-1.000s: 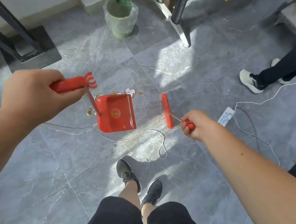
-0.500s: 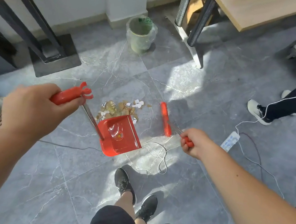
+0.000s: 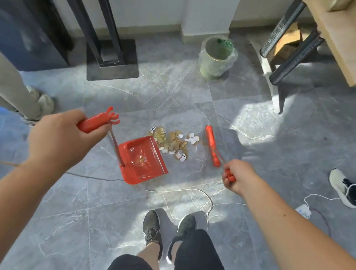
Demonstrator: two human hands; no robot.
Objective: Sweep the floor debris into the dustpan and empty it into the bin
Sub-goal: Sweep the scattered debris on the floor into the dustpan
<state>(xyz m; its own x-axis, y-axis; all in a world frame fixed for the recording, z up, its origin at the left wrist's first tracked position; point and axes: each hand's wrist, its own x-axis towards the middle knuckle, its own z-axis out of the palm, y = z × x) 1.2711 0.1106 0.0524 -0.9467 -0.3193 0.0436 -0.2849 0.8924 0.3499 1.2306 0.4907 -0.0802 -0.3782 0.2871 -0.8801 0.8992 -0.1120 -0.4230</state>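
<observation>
— Debris [image 3: 172,142] sits on the floor tile, touching the dustpan [image 3: 142,160] lip, brush head [image 3: 211,145] just beyond it.

— My left hand [image 3: 59,139] is wrapped round the dustpan handle [image 3: 95,120], my right hand [image 3: 239,177] round the broom handle. I'd pin the lip flat and use short strokes; the bin [image 3: 216,57] is well apart.

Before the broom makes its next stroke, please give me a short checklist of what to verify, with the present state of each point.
1. Left hand grips the dustpan handle: ok.
2. Right hand grips the broom handle: ok.
3. Dustpan mouth faces the debris, with the pile right at its edge: ok.
4. Broom head stands on the far side of the pile from the dustpan: ok.
5. Dustpan edge lies flat on the floor: cannot tell.
6. White cable on the floor near the feet, close behind the dustpan: not ok, trip risk on the way to the bin.
</observation>
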